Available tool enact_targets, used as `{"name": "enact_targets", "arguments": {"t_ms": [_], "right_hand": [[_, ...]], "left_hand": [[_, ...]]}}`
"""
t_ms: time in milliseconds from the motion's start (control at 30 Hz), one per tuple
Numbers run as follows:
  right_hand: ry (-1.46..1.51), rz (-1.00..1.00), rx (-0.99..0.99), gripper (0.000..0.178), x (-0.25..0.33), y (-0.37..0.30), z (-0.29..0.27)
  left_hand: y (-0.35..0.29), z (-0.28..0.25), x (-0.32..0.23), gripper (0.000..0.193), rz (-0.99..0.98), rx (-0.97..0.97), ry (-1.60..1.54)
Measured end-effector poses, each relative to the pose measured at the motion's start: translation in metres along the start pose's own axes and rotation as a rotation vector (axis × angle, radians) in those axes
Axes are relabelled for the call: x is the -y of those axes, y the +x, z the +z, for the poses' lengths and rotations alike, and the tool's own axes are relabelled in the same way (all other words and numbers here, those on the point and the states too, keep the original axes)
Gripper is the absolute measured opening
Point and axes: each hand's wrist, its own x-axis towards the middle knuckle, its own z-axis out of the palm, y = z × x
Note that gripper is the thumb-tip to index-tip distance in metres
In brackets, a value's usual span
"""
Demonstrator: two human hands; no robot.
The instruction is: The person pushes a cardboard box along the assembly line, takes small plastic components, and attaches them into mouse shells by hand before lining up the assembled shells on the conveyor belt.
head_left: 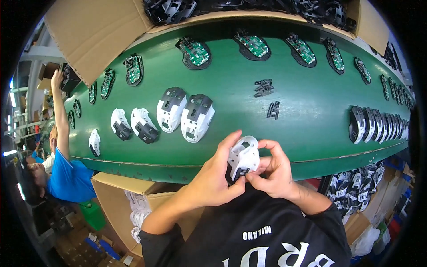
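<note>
Close to my body, over the table's near edge, I hold a white mouse shell (245,153) tilted up, its inner side showing. My left hand (215,180) is closed around the shell's left side. With thumb and fingers pinched, my right hand (275,174) grips its lower right, next to a small black plastic piece (241,172) at the shell's lower end. Whether that piece is seated cannot be seen. Beyond my hands lie small black plastic button parts (264,89) and another such part (273,110).
White-and-black mouse shells (198,118) lie left of centre; a row of them (369,124) stands at right. Mouse bases with green circuit boards (195,54) line the green table's (311,102) far side. Open cartons (118,189) stand nearby. A person in blue (71,178) reaches in at left.
</note>
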Motion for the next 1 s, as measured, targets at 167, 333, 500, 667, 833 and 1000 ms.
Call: {"name": "enact_targets", "arguments": {"t_ms": [167,333,500,667,833,1000], "right_hand": [[0.021,-0.071,-0.071,0.072,0.001,-0.005,-0.002],[-1.066,-0.51,-0.06,0.076,0.028,0.013,-0.013],[-1.048,-0.574,-0.058,0.069,0.008,0.016,-0.02],[-1.277,-0.635,-0.408,0.061,0.011,0.024,-0.011],[-1.266,-0.571,-0.181,0.057,0.002,0.021,-0.011],[-1.13,-0.484,-0.089,0.055,0.0,0.036,0.003]], "left_hand": [[0.005,0.0,-0.003,0.081,-0.002,0.039,0.071],[0.023,-0.016,0.007,0.084,0.249,0.277,0.404],[0.035,-0.019,0.01,0.084,0.371,0.174,0.546],[0.033,-0.086,0.001,0.08,0.323,-0.094,1.053],[0.026,-0.091,0.026,0.076,0.15,0.048,1.167],[0.011,-0.064,0.021,0.07,0.024,-0.043,1.216]]}}
